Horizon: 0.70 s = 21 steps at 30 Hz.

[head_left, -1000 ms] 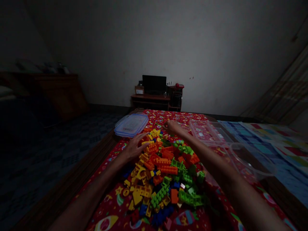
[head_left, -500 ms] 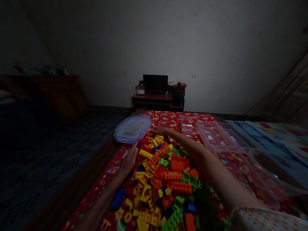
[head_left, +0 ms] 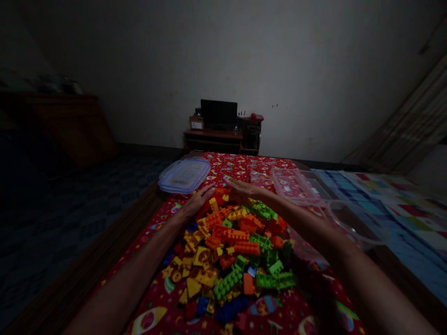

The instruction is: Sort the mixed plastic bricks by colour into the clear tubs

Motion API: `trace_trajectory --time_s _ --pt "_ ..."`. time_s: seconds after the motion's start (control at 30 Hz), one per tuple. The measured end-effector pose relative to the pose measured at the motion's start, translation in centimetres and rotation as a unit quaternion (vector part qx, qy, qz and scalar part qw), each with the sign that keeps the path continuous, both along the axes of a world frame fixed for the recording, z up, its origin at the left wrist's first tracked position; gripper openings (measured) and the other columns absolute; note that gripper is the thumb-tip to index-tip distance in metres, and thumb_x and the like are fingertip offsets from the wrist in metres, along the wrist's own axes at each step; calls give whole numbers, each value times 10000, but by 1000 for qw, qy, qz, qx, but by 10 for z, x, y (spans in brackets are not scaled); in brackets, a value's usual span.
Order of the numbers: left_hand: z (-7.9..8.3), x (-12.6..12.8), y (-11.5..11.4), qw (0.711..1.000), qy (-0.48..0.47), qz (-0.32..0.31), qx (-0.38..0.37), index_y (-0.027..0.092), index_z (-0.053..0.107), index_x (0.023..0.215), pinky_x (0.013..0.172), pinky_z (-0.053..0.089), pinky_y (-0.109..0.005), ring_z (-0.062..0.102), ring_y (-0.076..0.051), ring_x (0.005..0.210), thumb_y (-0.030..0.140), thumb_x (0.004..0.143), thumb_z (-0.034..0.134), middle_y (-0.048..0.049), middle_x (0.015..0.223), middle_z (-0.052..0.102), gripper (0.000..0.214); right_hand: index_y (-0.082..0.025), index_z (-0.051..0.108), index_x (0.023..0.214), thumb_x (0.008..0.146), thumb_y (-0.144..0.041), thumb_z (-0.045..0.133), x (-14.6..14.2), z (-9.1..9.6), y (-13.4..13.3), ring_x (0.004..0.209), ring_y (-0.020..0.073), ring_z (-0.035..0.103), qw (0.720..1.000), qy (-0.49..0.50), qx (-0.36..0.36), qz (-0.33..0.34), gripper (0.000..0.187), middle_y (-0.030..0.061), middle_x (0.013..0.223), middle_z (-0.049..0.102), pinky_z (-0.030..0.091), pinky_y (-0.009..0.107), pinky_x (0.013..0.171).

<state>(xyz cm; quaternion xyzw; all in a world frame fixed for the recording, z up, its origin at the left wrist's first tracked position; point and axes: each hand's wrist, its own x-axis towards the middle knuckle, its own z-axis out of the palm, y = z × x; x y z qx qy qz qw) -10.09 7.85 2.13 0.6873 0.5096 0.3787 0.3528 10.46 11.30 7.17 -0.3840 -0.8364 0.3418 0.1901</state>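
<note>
A loose heap of plastic building blocks (head_left: 230, 237) in orange, yellow, green, blue and red lies on a red patterned tablecloth (head_left: 230, 165). At the heap's far left edge my left hand (head_left: 198, 201) rests against the blocks, its fingers stretched out. My right hand (head_left: 244, 190) curves around the far right edge, fingers extended toward the left one. Between the fingertips sit a few orange blocks (head_left: 221, 191) at the heap's far end. Neither hand is closed on a block.
Clear lids with blue rims (head_left: 185, 176) are stacked at the table's left edge. Transparent plastic containers (head_left: 295, 184) stand along the right, with a round-rimmed one (head_left: 356, 223) nearer. A desk with a monitor (head_left: 219, 114) is by the far wall.
My left hand has moved forward along the heap to its far end. The right hand has shifted slightly, and the hands are closer together. Blocks have moved, and the camera view has shifted.
</note>
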Motion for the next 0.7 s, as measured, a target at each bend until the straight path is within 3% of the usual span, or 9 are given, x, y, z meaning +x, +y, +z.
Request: trace_trajectory --time_s 0.1,0.2,0.33,0.47,0.53,0.63,0.7 --pt "16 20 -4 998 42 -25 26 166 426 1379 1112 274 -370 363 -258 1336 706 792 348 -87 1439 419 801 -162 676 1060 894 -647 229 17 5 -12 997 218 596 1000 2 -5 -9 680 76 1024 685 447 361 902" --pt "29 29 -15 992 105 -58 44 158 356 1419 1127 236 -357 330 -248 1355 718 799 288 -81 1461 385 839 -127 667 1048 895 -631 274 43 13 -32 942 234 611 998 -15 38 -42 658 92 981 686 467 360 839" --pt "27 -2 -42 982 168 -22 83 94 333 1424 1138 199 -363 314 -261 1361 739 798 205 -121 1477 346 908 -158 575 1229 907 -536 380 88 21 -76 1014 232 608 992 -26 102 -75 533 119 1156 639 471 376 875" --pt "-10 -67 -91 970 234 30 55 171 231 1466 1113 249 -445 299 -300 1363 722 790 299 -102 1503 305 875 -256 436 1367 889 -485 453 133 -1 -156 1115 253 577 976 -61 149 -144 530 112 1294 560 468 451 927" --pt "-37 -94 -120 966 256 10 38 193 128 1486 1099 263 -485 263 -334 1373 719 728 444 -127 1517 262 975 -298 324 1432 887 -458 469 144 -23 -201 1218 260 505 975 -71 142 -159 586 93 1402 458 433 471 985" --pt "-76 -105 -155 961 267 -6 69 247 33 1489 1065 306 -535 205 -385 1381 668 615 630 -149 1544 155 1139 -363 166 1475 866 -426 508 143 -58 -250 1345 265 340 979 -83 99 -158 702 43 1504 292 393 470 1041" --pt "-91 -95 -166 954 279 -21 112 289 22 1484 1049 304 -577 170 -424 1379 600 513 745 -155 1554 80 1250 -386 118 1477 832 -425 555 133 -75 -259 1376 268 268 982 -77 63 -163 780 26 1526 227 388 458 1051"
